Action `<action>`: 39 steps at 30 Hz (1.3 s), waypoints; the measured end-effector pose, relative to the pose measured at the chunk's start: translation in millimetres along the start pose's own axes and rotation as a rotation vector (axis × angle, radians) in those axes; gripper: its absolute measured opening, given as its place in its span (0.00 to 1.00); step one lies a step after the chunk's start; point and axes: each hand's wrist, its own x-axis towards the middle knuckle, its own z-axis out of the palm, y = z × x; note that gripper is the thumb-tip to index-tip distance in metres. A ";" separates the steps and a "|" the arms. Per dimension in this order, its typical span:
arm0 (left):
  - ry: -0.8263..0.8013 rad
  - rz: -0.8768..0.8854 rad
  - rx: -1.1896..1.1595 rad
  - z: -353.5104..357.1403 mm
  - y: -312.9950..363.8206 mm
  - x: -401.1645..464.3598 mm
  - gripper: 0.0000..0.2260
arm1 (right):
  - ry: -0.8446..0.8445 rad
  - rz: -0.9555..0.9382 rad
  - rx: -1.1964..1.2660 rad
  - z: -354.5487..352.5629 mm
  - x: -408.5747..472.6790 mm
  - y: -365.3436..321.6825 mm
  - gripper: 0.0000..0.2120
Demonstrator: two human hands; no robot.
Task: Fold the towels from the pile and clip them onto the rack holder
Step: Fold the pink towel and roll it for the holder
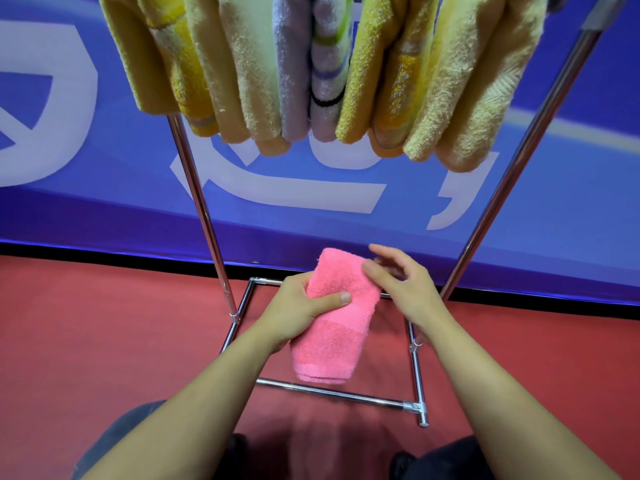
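Observation:
A folded pink towel [332,327] hangs in the air over the base of the metal rack [201,188]. My left hand [298,306] grips it from the left, thumb pressed across its front. My right hand [401,282] hovers at the towel's upper right edge with fingers loosely spread, its fingertips at or just off the cloth. Several folded towels [311,71], yellow, cream and lilac, hang in a row from the top of the rack; their clips are out of view above the frame.
The rack's chrome base bars [332,393] lie on the red floor [104,341] under my hands. A blue banner [86,188] with white lettering stands behind the rack. My dark trousers and shoes show at the bottom edge.

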 end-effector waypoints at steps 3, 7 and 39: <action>-0.131 -0.002 0.107 -0.1 -1.5 -2.8 0.11 | -0.178 -0.067 -0.180 1.9 -1.3 1.3 0.20; -0.236 -0.044 0.120 0.4 -1.9 -6.4 0.12 | -0.287 -0.065 -0.226 6.1 -3.5 0.3 0.07; -0.058 -0.090 0.081 0.9 -16.5 -3.8 0.11 | 0.052 -0.134 -0.123 20.6 5.1 13.8 0.13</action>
